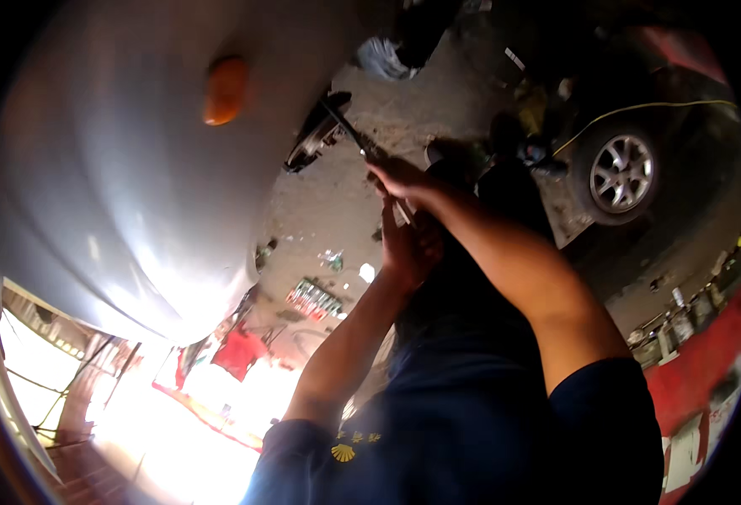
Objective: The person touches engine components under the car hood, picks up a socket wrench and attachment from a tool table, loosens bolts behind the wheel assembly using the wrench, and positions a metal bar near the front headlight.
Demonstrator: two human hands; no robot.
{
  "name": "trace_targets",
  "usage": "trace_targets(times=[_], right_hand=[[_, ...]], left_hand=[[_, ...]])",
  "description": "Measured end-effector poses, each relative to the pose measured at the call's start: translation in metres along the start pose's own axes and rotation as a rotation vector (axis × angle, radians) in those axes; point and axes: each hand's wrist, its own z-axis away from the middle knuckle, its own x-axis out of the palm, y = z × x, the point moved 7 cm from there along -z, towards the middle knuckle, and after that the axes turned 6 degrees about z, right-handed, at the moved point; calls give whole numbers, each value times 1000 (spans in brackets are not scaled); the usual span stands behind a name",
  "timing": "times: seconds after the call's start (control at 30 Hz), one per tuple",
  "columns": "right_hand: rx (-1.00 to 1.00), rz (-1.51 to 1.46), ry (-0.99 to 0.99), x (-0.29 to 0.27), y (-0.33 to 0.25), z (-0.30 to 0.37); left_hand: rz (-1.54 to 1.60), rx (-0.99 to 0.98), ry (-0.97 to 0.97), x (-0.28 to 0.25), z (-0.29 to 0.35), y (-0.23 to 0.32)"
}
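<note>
In front of my body, both hands are at a long dark rod-shaped tool [345,124], which slants from far left to near right. My right hand [404,178] is wrapped round its near part. Just below, my left hand [411,251] has curled fingers by the tool's shiny near end [405,212], its thumb pointing up along it. Blur hides the tool's exact kind. Its far end reaches towards a dark wheel [322,130] beside the silver-grey car body [143,177].
An orange marker light [226,90] sits on the car body at left. On the floor lies a red tool set [314,299]. Another car's spoked wheel [623,172] stands at right, near a yellow cable [606,114]. Bottles [680,320] line the right side.
</note>
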Motion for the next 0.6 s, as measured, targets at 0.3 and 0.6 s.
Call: trace_targets(times=[0.3, 0.6], right_hand=[[-579, 1043, 276, -29, -14, -39], [-636, 921, 311, -65, -10, -27]], left_hand=[[-548, 561, 161, -80, -81, 144], [-762, 953, 160, 23, -115, 179]])
